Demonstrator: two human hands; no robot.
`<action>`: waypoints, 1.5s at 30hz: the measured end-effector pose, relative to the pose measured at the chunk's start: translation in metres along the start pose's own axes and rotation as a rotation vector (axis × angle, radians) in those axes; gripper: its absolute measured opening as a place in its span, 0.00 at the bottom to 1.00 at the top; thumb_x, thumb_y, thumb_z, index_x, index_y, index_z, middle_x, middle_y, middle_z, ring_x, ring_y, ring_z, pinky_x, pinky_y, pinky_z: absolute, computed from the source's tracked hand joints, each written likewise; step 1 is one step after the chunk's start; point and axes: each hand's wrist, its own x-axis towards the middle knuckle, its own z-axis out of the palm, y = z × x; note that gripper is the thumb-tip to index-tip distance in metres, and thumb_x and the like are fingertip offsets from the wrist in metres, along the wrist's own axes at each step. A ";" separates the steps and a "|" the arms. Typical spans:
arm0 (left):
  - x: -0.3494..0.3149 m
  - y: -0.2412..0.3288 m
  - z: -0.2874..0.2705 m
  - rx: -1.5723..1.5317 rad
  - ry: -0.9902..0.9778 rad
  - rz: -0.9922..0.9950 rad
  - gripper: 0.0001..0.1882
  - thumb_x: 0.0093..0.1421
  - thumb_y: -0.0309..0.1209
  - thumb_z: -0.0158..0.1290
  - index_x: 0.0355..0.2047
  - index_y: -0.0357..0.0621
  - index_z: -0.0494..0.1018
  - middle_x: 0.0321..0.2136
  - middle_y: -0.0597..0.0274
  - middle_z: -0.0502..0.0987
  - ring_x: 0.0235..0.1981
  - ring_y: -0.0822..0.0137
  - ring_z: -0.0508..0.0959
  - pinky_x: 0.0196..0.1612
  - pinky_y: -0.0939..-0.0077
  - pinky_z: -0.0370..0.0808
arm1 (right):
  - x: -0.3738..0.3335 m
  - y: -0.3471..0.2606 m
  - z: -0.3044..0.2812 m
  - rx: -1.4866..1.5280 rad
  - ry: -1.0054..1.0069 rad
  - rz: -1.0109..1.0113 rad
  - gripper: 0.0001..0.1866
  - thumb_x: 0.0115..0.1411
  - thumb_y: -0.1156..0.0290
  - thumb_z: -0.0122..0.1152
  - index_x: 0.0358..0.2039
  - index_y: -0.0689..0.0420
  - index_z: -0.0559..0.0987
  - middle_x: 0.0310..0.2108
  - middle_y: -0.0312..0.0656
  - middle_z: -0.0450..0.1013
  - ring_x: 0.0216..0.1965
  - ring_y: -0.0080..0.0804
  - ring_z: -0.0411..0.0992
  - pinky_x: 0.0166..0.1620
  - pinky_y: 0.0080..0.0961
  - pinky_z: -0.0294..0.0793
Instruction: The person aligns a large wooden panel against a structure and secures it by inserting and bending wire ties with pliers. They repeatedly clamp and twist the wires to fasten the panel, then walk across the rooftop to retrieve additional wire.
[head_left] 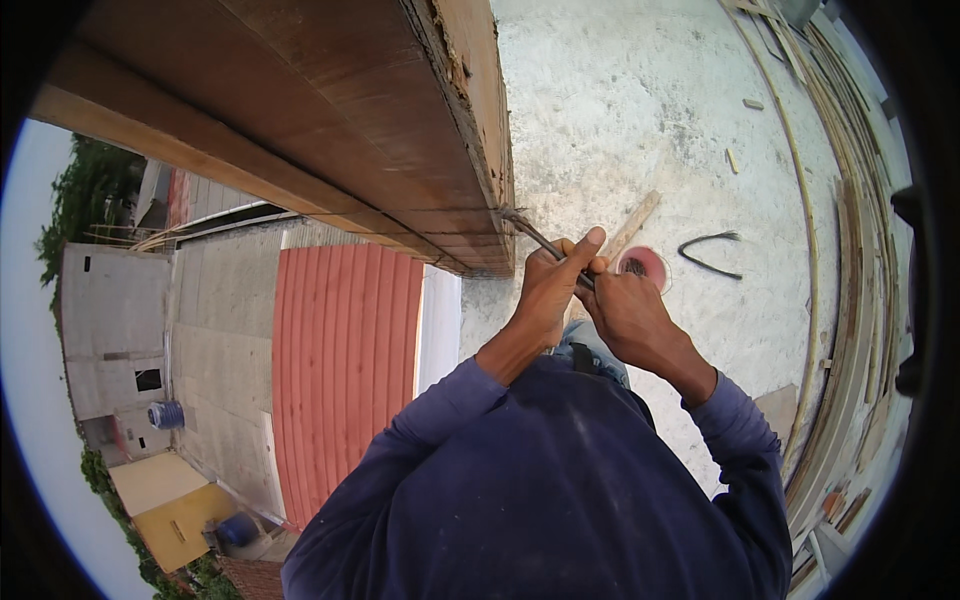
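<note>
My left hand [548, 292] and my right hand [636, 312] are close together in front of my body, both closed on a slim dark metal rod-like tool [543, 240]. Its far end meets wire [503, 212] at the edge of a tall brown wooden panel box [380, 130]. Thin wires run across the panel's lower part there. The left thumb points up along the tool, while the right fingers wrap its near end. Whether the tool has one or two handles is hidden by my hands.
Just beyond my right hand stands a pink bucket [645, 268] with dark bits inside, beside a wood strip [634, 222]. A bent bundle of black wire [710, 256] lies on the pale floor [620, 100]. Long timbers [850, 300] line the right. Lower roofs [345, 370] drop away left.
</note>
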 end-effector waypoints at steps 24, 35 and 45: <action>0.029 0.115 -0.211 0.246 0.682 1.193 0.29 0.72 0.53 0.50 0.48 0.32 0.72 0.36 0.64 0.72 0.40 0.74 0.71 0.45 0.76 0.70 | 0.013 -0.001 0.038 0.263 0.027 0.214 0.24 0.75 0.55 0.46 0.26 0.58 0.73 0.15 0.41 0.69 0.19 0.34 0.73 0.27 0.36 0.69; 0.037 0.113 -0.206 0.258 0.768 1.250 0.34 0.63 0.54 0.63 0.51 0.33 0.71 0.39 0.62 0.74 0.40 0.73 0.74 0.44 0.75 0.73 | 0.033 0.012 0.087 0.563 0.107 0.168 0.26 0.76 0.52 0.46 0.24 0.58 0.69 0.14 0.33 0.63 0.17 0.19 0.64 0.21 0.25 0.63; 0.041 0.112 -0.207 0.216 0.793 1.268 0.36 0.63 0.58 0.61 0.51 0.35 0.71 0.35 0.68 0.73 0.37 0.77 0.73 0.40 0.80 0.72 | 0.053 0.041 0.119 0.484 0.181 0.110 0.26 0.75 0.52 0.47 0.27 0.62 0.72 0.14 0.44 0.63 0.16 0.37 0.64 0.24 0.39 0.62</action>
